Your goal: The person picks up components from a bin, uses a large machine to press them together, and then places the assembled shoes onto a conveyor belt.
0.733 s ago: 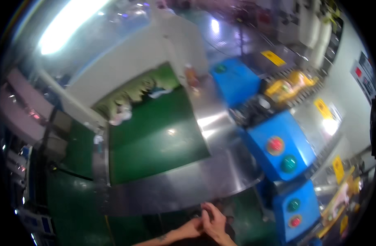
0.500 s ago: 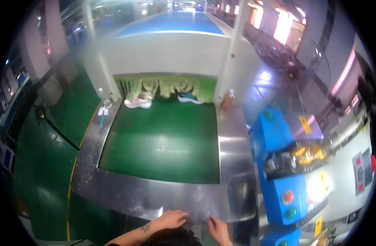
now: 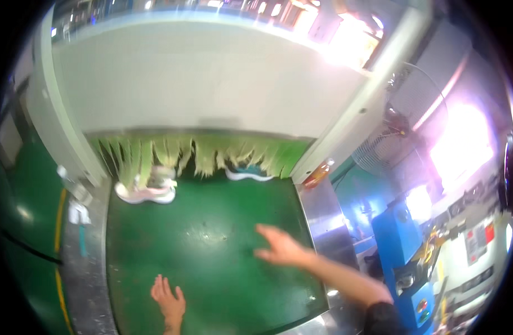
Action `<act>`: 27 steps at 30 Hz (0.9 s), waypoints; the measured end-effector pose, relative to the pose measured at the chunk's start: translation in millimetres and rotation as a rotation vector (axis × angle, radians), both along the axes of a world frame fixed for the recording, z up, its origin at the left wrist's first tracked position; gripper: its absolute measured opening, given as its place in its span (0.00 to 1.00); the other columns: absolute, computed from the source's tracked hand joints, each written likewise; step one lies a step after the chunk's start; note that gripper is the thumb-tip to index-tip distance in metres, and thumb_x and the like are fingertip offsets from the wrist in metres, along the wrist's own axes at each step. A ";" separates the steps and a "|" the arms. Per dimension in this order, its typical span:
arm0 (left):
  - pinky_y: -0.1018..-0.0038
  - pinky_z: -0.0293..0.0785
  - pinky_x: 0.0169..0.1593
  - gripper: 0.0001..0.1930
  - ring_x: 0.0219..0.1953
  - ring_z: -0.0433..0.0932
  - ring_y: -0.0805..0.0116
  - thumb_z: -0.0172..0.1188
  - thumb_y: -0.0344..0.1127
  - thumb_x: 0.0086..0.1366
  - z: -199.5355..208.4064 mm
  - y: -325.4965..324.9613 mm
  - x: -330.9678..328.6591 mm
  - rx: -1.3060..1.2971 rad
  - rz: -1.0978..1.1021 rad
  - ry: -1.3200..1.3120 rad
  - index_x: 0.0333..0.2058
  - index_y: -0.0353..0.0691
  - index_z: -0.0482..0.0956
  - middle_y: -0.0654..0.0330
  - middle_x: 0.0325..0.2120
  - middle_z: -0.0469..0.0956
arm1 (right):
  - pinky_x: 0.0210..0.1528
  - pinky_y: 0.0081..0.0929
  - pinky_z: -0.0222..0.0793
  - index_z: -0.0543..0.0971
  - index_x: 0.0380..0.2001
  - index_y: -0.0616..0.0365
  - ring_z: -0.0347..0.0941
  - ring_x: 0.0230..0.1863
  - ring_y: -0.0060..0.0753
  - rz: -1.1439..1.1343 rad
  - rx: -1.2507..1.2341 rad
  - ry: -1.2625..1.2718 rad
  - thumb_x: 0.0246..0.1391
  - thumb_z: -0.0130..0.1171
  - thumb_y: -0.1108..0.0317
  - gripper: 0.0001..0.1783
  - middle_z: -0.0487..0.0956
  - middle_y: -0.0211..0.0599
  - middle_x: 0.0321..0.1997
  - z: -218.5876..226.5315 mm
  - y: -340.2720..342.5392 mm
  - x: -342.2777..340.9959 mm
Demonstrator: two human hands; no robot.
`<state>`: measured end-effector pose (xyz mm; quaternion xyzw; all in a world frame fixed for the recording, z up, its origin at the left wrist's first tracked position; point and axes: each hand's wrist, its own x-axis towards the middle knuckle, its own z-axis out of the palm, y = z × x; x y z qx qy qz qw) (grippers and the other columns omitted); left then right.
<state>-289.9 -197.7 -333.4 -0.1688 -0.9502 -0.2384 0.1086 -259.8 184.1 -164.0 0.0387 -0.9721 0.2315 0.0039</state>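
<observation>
My left hand [image 3: 168, 300], its fingers stretched out, is low over the near part of the green conveyor belt [image 3: 212, 234] and holds nothing. Farther forward and to the right, my right hand [image 3: 281, 246] reaches over the belt, slightly blurred, with thumb and fingers apart and nothing in them. Pale pink shoes [image 3: 146, 192] with white soles lie at the far left of the belt, partly under the fringed green curtain [image 3: 203, 156]. A teal shoe [image 3: 248, 172] with a white sole pokes out beneath the curtain right of the middle. Neither hand touches a shoe.
The white machine housing [image 3: 200, 78] rises behind the curtain. Metal edging [image 3: 83, 285] frames the belt, with a clear bottle [image 3: 75, 187] at far left and an orange-brown bottle [image 3: 319, 173] at far right. Blue equipment [image 3: 399, 231] and a fan [image 3: 382, 145] stand rightward.
Both hands have moved from the near metal edge out over the belt, the right one farther. The view has come closer to the curtain and the shoes.
</observation>
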 end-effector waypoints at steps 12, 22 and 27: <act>0.54 0.60 0.56 0.16 0.54 0.70 0.52 0.54 0.26 0.52 -26.3 -25.7 0.6 0.160 0.035 -0.068 0.42 0.32 0.73 0.50 0.50 0.72 | 0.50 0.40 0.67 0.68 0.54 0.62 0.70 0.52 0.49 -0.246 0.866 -0.469 0.40 0.65 0.47 0.41 0.74 0.56 0.48 -56.4 115.6 -248.8; 0.64 0.68 0.52 0.33 0.52 0.71 0.56 0.57 0.45 0.62 75.0 33.9 42.1 0.844 0.046 -0.637 0.59 0.31 0.57 0.47 0.53 0.67 | 0.55 0.29 0.62 0.72 0.51 0.63 0.70 0.53 0.33 -0.506 -0.201 -0.408 0.46 0.65 0.58 0.31 0.76 0.45 0.50 48.5 -119.2 264.3; 0.68 0.70 0.55 0.34 0.49 0.74 0.61 0.50 0.57 0.64 188.7 76.4 156.5 0.472 -0.661 -2.193 0.56 0.32 0.64 0.50 0.45 0.76 | 0.46 0.34 0.73 0.72 0.50 0.58 0.72 0.52 0.40 0.106 -0.027 -0.278 0.34 0.67 0.67 0.34 0.75 0.42 0.49 169.4 -121.3 288.7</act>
